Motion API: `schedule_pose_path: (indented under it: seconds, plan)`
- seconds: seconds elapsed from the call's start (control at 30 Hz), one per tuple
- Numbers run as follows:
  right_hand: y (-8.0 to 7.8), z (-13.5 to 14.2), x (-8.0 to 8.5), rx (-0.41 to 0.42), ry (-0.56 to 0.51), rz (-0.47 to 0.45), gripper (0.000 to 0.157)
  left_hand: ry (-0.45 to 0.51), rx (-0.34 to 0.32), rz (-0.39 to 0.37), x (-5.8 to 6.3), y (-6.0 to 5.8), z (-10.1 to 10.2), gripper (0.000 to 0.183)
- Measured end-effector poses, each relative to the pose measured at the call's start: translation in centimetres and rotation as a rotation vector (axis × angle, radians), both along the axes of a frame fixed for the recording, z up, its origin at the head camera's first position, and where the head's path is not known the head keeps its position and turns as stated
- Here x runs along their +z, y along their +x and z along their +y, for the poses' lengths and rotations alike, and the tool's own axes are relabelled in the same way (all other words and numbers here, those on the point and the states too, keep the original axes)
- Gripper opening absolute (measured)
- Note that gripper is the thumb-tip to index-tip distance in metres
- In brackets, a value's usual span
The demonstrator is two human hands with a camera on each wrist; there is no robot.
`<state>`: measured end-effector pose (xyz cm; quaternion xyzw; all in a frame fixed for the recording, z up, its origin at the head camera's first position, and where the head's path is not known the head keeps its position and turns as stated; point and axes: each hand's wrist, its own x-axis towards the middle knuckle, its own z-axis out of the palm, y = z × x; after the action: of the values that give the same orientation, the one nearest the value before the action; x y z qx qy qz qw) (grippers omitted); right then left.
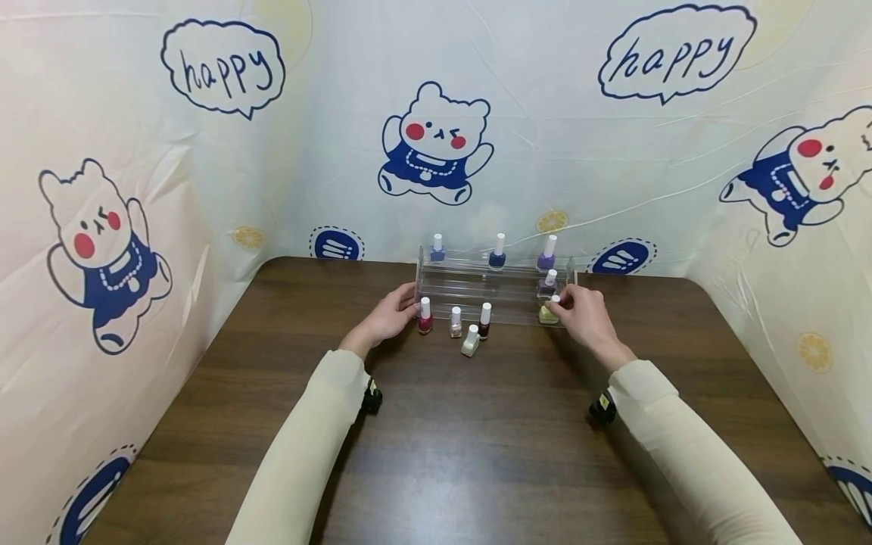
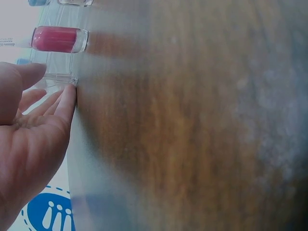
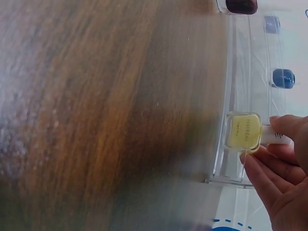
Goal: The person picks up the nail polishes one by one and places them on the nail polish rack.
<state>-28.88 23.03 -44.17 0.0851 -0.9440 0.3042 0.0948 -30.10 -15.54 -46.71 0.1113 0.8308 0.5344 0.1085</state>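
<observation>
A clear acrylic tiered rack (image 1: 450,289) stands at the back of the table. My right hand (image 1: 587,312) pinches the white cap of a yellow nail polish bottle (image 3: 244,132) at the right end of the rack's lowest tier. The bottle is upright there; whether its base bears fully on the tier I cannot tell. At the rack's left end, my left hand (image 1: 391,314) touches the side panel with its fingers (image 2: 67,103) extended. Closest to that hand is a red nail polish bottle (image 1: 425,324), standing in front of the rack.
On the top tier are a light blue bottle (image 1: 437,253), a dark blue bottle (image 1: 497,257) and a purple bottle (image 1: 546,260). A dark purple bottle (image 1: 546,287) sits one tier down. Before the rack stand a glittery bottle (image 1: 456,327), a dark red bottle (image 1: 484,331) and a whitish bottle (image 1: 469,346).
</observation>
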Motion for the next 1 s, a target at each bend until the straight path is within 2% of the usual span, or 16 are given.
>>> schedule_pose_path:
  seconds: [0.33, 0.5, 0.77, 1.0]
  plan:
    - [-0.12, 0.03, -0.11, 0.002, 0.003, 0.008, 0.019, -0.01, 0.003, 0.012, -0.35, -0.16, -0.05, 0.056]
    - [-0.07, 0.1, -0.12, 0.01, 0.002, 0.003, 0.018, -0.011, 0.005, 0.005, -0.22, -0.08, -0.09, 0.057]
    - [0.12, 0.34, 0.16, 0.051, -0.021, 0.045, 0.018, -0.018, 0.006, 0.007, 0.05, 0.1, -0.04, 0.056]
    - [0.48, 0.39, 0.65, 0.069, -0.037, 0.012, 0.022, 0.01, 0.006, -0.002, 0.01, 0.16, -0.03, 0.056]
